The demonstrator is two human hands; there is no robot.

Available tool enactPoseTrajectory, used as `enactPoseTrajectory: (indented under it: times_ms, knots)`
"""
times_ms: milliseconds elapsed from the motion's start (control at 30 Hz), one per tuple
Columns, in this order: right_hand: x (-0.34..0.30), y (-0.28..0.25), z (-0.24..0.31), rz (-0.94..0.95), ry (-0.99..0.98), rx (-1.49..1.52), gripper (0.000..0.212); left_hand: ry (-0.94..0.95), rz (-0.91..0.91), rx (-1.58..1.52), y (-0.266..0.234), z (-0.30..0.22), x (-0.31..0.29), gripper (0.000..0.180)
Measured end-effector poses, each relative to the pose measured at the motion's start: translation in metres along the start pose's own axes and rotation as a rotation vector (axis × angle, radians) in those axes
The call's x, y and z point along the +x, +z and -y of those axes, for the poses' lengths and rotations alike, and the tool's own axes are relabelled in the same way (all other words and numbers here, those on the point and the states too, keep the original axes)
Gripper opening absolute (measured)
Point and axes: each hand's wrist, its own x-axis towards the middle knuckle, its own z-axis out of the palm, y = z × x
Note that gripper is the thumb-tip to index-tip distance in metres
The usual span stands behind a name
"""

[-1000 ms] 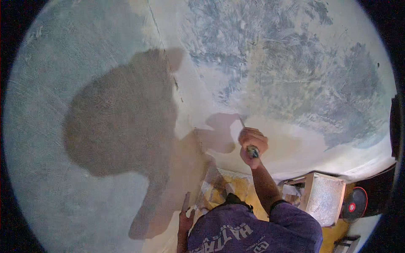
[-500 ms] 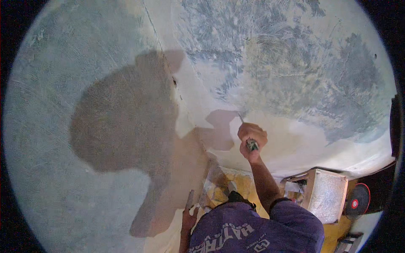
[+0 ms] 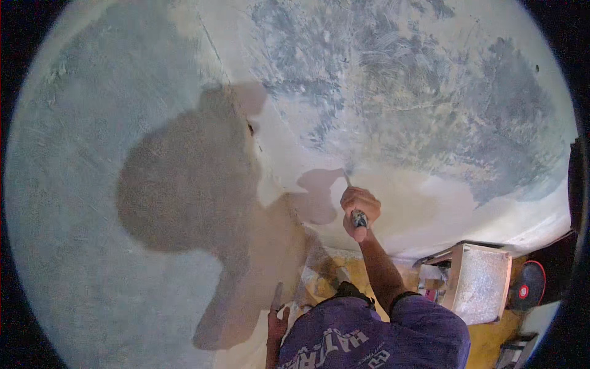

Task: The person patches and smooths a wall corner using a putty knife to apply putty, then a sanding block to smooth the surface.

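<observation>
My right hand is closed round the dark, mottled handle of a putty knife. Its thin blade shows nearly edge-on and points up to the pale wall, at the lower border of the blotchy blue-grey area. Low in the view, my left hand is beside the wall corner, its fingers bent around a thin grey flat piece. What kind of piece that is I cannot make out, and part of the hand is hidden by the purple shirt.
A grey-green wall fills the left, carrying a large shadow of me. A cracked seam marks the corner. At lower right stand a wooden-framed box-like piece and a black disc with a red rim over a yellowish floor.
My right hand and the putty knife have shifted slightly down and left in the view. The view itself has moved a little; my left hand still grips the grey piece.
</observation>
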Motion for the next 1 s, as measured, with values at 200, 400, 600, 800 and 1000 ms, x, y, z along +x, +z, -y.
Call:
enactPoseTrajectory:
  times_ms: [200, 400, 600, 800, 1000]
  knots:
    - [-0.008, 0.003, -0.012, -0.218, -0.213, 0.321, 0.058, 0.14, -0.036, 0.144, -0.002, 0.002, -0.001, 0.037]
    - [0.011, 0.02, 0.003, -0.219, -0.266, 0.367, 0.043, 0.018, -0.03, 0.13, -0.005, -0.002, 0.0, 0.037]
    - [-0.055, -0.003, -0.049, -0.171, 0.1, 0.118, 0.061, 0.044, -0.011, 0.08, -0.002, -0.004, 0.002, 0.042]
    - [-0.021, 0.01, -0.02, -0.123, -0.085, 0.228, 0.069, -0.004, -0.032, 0.059, -0.001, 0.001, 0.004, 0.044]
    - [-0.061, 0.01, -0.051, -0.172, 0.275, -0.086, 0.024, 0.008, 0.036, 0.057, -0.001, 0.003, -0.001, 0.045]
